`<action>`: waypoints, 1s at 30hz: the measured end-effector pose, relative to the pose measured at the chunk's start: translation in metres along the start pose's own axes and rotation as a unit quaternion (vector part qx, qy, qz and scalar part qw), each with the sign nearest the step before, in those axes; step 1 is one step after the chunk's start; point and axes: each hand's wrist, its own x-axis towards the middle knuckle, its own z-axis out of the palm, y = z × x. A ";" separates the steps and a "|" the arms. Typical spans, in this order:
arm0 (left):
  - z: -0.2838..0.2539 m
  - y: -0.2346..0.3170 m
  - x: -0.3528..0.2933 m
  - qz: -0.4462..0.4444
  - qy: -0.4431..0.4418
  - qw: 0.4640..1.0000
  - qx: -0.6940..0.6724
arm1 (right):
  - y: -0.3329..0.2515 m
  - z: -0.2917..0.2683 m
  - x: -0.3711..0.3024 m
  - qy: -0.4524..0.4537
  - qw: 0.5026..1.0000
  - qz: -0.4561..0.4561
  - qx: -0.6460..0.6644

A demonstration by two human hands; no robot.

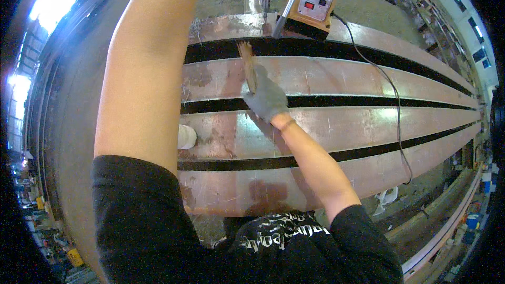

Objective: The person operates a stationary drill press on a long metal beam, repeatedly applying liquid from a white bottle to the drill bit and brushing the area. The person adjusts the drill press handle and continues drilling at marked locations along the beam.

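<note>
Brushing: head view, right hand (267, 99) in grey glove, closed round worn brush (247, 66), bristles up toward far edge of steel plates (368, 121).
Left hand: out of view, grip can't tell; arm reaches up past far edge.
Drill: orange mag drill (314, 1) on far plate, cord (392, 100) trailing right.
Tip: sweep chips w/ short strokes, keep clear of cord.

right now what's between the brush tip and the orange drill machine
In the head view, only a dark gap between two steel beams separates the brush, held in the gloved right hand, from the drill machine; nothing else lies there.
</note>
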 end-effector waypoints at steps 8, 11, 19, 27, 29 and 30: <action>0.000 0.005 0.008 -0.010 -0.020 1.000 -0.015 | 0.050 -0.059 -0.085 -0.127 0.980 0.014 -0.155; -0.001 0.006 0.002 -0.032 -0.015 0.998 -0.059 | 0.018 -0.071 -0.083 -0.104 0.974 0.027 -0.200; 0.001 0.007 0.003 -0.017 0.005 0.999 -0.029 | -0.070 0.018 -0.064 -0.038 0.913 -0.373 0.163; 0.001 0.005 -0.001 0.013 0.000 1.000 -0.002 | -0.096 0.090 -0.046 -0.204 0.901 -0.299 0.239; -0.005 0.009 -0.005 0.003 -0.006 1.000 -0.004 | -0.099 0.089 -0.046 -0.239 0.897 -0.283 0.240; -0.006 0.010 -0.003 0.013 0.000 1.000 -0.008 | -0.098 0.099 -0.047 -0.234 0.905 -0.266 0.236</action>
